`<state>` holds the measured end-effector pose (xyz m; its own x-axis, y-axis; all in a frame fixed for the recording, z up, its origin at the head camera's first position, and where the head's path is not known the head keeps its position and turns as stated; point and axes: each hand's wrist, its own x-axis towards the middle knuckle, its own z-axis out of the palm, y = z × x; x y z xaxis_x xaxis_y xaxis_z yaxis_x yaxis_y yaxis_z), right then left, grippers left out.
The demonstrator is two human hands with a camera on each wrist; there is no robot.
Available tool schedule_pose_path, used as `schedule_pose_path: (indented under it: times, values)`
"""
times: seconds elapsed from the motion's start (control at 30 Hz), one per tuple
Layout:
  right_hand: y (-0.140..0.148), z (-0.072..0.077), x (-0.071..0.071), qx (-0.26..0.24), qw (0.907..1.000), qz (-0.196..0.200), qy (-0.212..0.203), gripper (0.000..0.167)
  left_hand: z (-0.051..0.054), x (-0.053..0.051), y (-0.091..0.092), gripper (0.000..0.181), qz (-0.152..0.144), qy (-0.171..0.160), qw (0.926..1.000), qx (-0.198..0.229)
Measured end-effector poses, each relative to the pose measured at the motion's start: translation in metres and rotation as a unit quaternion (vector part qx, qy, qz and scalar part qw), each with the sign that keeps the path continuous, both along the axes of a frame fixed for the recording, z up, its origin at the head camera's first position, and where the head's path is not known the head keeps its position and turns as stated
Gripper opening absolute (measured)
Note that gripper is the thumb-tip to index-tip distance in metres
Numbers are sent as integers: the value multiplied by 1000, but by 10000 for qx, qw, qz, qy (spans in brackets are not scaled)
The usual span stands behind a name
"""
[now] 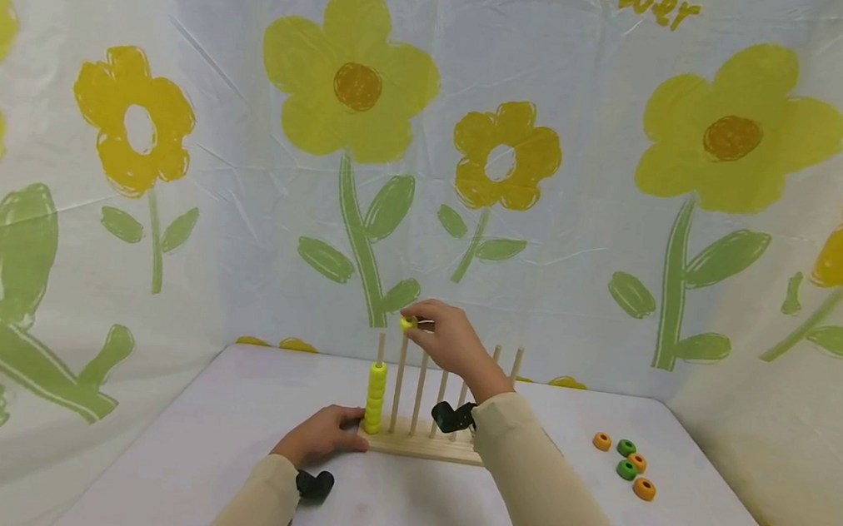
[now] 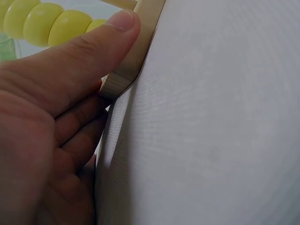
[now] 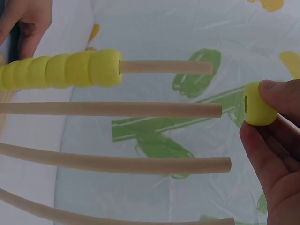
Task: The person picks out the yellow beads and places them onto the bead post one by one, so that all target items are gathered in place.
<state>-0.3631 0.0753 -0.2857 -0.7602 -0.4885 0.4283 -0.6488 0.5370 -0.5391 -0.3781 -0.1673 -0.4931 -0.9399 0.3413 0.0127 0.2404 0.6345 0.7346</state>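
Observation:
Between thumb and fingers my right hand (image 1: 445, 336) pinches a yellow bead (image 3: 258, 104). In the right wrist view the bead's hole faces the tip of the second wooden peg (image 3: 187, 110), with a small gap between them. A stack of several yellow beads (image 1: 375, 398) fills the lower part of the leftmost peg (image 1: 381, 350). My left hand (image 1: 324, 434) grips the left end of the wooden base (image 1: 420, 446); its thumb lies over the front edge, fingers behind, as the left wrist view shows. The remaining pegs, partly hidden by my right arm, carry no visible beads.
Loose orange beads (image 1: 644, 489) and green beads (image 1: 627, 470) lie on the white tabletop (image 1: 370, 509) to the right of the rack. A flower-printed cloth (image 1: 569, 293) hangs behind and at both sides of the table.

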Motion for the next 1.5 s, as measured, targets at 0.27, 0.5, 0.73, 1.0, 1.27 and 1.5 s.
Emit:
schedule_pose_path:
  times: [0.27,0.5,0.73,1.0,1.27,1.5]
  values:
    - [-11,-2,-2,-215,9997,106,-5,30,0,0,2,78,36,-26,10000,-33]
    - [-21,-6,-5,-150,9997,-63,-183,31,0,1,3,78,90,-101,9999,-47]
    - [-26,-8,-4,-81,9995,-19,-319,32,-2,-1,4,78,84,-114,9999,-75]
    - [-28,-9,-4,89,9996,-22,-258,33,-3,-2,4,77,77,-116,9999,-44]
    - [-29,-10,-5,339,9994,-57,-69,31,-4,-3,3,76,1,18,10000,-39]
    - [-30,-12,-6,644,9978,-141,-13,30,-3,-2,3,77,6,-44,10000,16]
